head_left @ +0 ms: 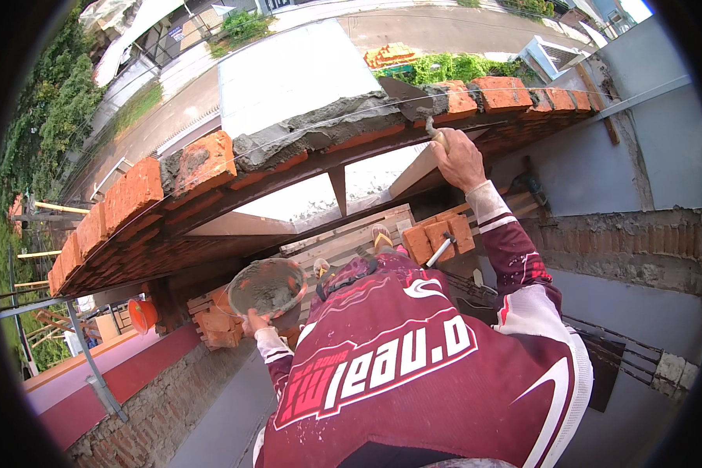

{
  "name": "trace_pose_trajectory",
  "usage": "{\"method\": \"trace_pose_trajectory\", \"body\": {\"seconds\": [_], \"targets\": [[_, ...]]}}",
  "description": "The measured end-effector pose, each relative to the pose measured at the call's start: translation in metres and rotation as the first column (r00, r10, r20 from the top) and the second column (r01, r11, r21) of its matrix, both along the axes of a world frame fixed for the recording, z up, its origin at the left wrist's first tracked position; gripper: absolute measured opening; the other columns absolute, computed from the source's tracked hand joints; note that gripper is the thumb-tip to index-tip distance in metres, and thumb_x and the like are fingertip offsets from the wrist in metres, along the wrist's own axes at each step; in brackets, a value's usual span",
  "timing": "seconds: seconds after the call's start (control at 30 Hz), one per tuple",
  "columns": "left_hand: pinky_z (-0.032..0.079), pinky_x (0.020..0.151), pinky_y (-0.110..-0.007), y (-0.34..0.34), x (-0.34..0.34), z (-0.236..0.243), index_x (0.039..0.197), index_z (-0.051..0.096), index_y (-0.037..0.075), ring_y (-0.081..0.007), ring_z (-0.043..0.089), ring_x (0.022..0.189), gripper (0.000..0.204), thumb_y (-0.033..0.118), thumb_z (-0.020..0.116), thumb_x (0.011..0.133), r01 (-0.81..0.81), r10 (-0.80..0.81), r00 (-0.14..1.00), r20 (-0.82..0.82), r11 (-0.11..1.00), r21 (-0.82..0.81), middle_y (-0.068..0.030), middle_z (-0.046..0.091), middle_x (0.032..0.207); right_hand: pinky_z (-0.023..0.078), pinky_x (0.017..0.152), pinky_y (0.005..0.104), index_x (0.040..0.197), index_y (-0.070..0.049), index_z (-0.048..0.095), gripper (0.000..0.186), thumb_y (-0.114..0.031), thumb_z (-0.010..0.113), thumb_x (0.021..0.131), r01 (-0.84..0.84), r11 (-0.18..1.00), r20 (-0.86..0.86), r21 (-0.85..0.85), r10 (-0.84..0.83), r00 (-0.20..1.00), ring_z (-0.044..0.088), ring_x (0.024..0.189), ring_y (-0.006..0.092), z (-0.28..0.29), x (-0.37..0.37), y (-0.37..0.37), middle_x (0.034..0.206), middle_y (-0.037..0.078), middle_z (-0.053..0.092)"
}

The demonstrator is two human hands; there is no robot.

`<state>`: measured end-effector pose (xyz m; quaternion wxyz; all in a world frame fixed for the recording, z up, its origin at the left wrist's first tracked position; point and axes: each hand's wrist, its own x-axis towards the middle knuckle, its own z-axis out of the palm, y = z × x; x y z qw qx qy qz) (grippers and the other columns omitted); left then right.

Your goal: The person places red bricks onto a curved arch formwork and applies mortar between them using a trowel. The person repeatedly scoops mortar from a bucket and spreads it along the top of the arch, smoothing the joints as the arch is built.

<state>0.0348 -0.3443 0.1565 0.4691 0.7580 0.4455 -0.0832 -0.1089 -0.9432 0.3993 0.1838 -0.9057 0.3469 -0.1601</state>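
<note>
Far left: the brick wall (132,195) runs up and right across our view, and the top course is only part laid. Loose bricks at its left end sit with gaps between them.

Left hand (256,320): fingers clamped on the near rim of a round pan (267,287), gripped from below. The pan holds grey mortar and hangs below the wall top, in front of our chest. A stack of bricks (214,324) sits just under and left of it, with an orange bucket (143,314) further left.

Centre: a bed of wet mortar (320,125) lies along the top of the wall, thick and uneven, between the left bricks and the right ones. A taut string line (288,144) runs along the wall's top edge.

Right hand (459,160): fingers closed round the handle of a trowel (405,97). The blade rests on the mortar bed at its right end, just beside the first brick of the right-hand run (507,93).

Below the right forearm: more bricks (437,238) on a wooden plank, with a hammer (438,251) lying across them.
</note>
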Motion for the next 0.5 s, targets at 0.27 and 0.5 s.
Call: {"method": "trace_pose_trajectory", "body": {"seconds": [0.27,0.5], "targets": [[0.044,0.04,-0.038,-0.034,0.015,0.025,0.08,0.062,-0.007,-0.0271,0.059,0.046,0.025,0.018,0.064,0.075,0.102,-0.095,0.987,-0.133,0.994,0.047,-0.0169,0.063,0.062,0.056,0.08,0.0466,0.12,-0.008,0.065,0.033,-0.031,0.064,0.097,0.027,0.997,0.207,0.075,-0.042,0.977,0.068,0.096,0.0399,-0.117,-0.026,0.034,0.107,0.016,0.068],[0.053,0.046,-0.043,-0.059,0.033,0.059,0.09,0.064,-0.007,-0.0324,0.07,0.057,0.025,0.013,0.067,0.074,0.086,-0.101,0.993,0.063,0.975,0.207,-0.0188,0.067,0.074,0.053,0.083,0.0483,0.115,-0.005,0.066,0.034,-0.035,0.056,0.102,0.318,0.906,0.329,0.278,-0.401,0.855,0.067,0.098,0.0439,-0.15,-0.065,-0.045,0.101,0.02,0.071]]}}
